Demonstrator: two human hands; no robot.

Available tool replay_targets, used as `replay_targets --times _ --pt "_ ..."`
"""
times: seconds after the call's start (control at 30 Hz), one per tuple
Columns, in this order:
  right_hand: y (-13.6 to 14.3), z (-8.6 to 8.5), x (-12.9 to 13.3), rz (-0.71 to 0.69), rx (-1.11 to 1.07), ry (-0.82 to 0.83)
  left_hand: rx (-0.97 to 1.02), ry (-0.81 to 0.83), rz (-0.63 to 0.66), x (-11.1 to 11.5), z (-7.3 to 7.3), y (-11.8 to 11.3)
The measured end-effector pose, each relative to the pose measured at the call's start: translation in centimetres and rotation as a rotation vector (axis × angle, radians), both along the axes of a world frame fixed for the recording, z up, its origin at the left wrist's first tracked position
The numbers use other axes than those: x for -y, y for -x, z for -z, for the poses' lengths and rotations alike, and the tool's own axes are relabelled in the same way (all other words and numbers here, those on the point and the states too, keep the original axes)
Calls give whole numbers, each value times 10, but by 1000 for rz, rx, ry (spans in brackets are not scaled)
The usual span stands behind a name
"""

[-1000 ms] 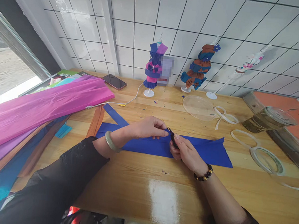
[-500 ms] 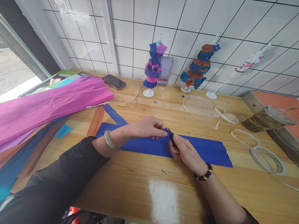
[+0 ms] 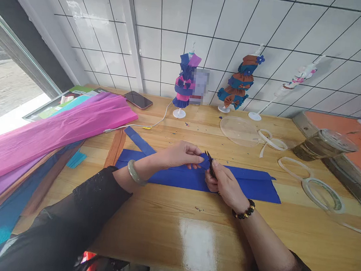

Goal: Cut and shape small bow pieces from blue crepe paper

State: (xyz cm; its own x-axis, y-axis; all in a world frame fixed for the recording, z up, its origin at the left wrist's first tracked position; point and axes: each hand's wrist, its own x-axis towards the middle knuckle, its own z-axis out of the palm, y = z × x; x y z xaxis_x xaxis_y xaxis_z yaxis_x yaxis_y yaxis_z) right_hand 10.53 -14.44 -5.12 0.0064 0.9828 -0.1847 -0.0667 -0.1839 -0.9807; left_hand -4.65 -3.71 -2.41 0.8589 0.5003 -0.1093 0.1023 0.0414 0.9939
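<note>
Between the fingertips of my left hand (image 3: pixel 186 156) is a small piece of blue crepe paper (image 3: pixel 205 160). My right hand (image 3: pixel 225 182) is closed round small dark scissors (image 3: pixel 210 162), whose blades point up and lie against the small piece with their tips apart. Under both hands a long folded strip of blue crepe paper (image 3: pixel 255 186) lies flat on the wooden table. A narrower blue strip (image 3: pixel 139 140) sticks out behind my left wrist. The scissors' handles are mostly hidden in my right hand.
Pink crepe paper (image 3: pixel 100 111) and other coloured sheets lie at left. A phone (image 3: pixel 138 99) and two paper-dressed doll figures (image 3: pixel 184 83) (image 3: pixel 237 83) stand along the tiled wall. At right are a roll of tape (image 3: pixel 322 194), a clear disc (image 3: pixel 239 130) and a lidded cup (image 3: pixel 323 144).
The small blue piece now shows more clearly between my hands. The scissor blades have turned more upright and spread apart. My right hand has shifted slightly.
</note>
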Motion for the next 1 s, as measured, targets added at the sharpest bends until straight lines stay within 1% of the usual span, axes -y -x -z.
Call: replay_targets --times 0.17,0.3,0.5,0.67,0.73,0.83,0.9,1.0 --pt "-1 1 0 16 72 -33 -16 18 -48 -2 -2 1" --pt "-1 2 0 12 52 -40 14 23 -60 -6 -1 2" --pt "-2 -1 -1 -24 -57 -28 47 37 -48 -9 0 4" --pt "-2 -3 -1 -94 -232 49 129 175 -81 -2 -4 1" --pt "-2 -2 -2 -62 -272 55 123 214 -106 3 -4 -1" --pt "-2 -1 -3 3 -266 23 53 206 -128 10 -2 -5" --pt "-1 1 -3 38 -202 -17 28 183 -137 14 0 -8" --pt "0 3 -2 92 -70 -87 38 160 -188 17 3 -10"
